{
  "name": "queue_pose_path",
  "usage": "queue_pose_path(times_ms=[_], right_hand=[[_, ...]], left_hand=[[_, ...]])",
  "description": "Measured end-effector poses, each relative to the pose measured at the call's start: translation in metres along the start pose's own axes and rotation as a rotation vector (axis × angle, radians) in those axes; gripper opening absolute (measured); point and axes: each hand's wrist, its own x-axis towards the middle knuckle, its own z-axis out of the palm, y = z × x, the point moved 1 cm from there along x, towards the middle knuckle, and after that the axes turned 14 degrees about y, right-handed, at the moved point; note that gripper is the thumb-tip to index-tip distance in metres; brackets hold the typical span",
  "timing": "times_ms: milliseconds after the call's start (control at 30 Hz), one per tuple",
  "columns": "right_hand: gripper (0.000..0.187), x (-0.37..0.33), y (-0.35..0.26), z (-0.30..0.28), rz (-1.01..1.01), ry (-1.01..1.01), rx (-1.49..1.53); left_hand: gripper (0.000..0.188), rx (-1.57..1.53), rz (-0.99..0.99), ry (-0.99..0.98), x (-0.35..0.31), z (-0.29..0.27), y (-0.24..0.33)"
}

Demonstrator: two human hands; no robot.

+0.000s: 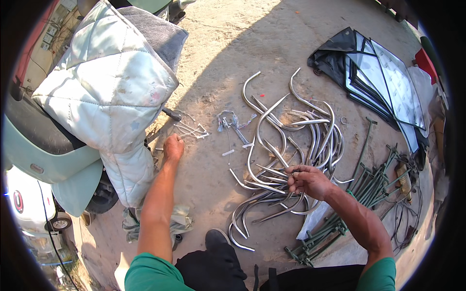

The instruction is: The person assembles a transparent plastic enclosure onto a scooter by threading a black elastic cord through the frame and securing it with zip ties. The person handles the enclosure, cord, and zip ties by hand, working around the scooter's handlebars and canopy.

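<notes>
Hand Positions at the Tube Pile

The right hand (307,182) is over the near part of the pile of bent metal tubes (318,138), fingers partly curled; whether it grips a tube cannot be told. The left hand (173,147), left of the pile, has its fingers folded under, beside thin white strips (191,131); closure and contents cannot be told. The tubes lie overlapped on the ground (213,72), probably because their curves interlock. A wire bundle (233,123) lies just left of the pile. Right of it, green metal bars (369,186) lie bunched, presumably to save space. Far left, a quilted cover (111,87) drapes a scooter (48,140), likely as shielding.
</notes>
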Motion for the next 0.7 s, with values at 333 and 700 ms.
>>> queue_pose_path(times_ms=[333,700], right_hand=[[0.033,-0.013,-0.004,0.000,-0.007,0.011,0.055],[0.040,-0.005,-0.006,0.036,0.075,-0.096,0.342]], left_hand=[[0.020,-0.007,-0.024,-0.056,-0.007,-0.009,0.010],[0.012,-0.886,0.623,-0.439,-0.178,-0.145,0.271]])
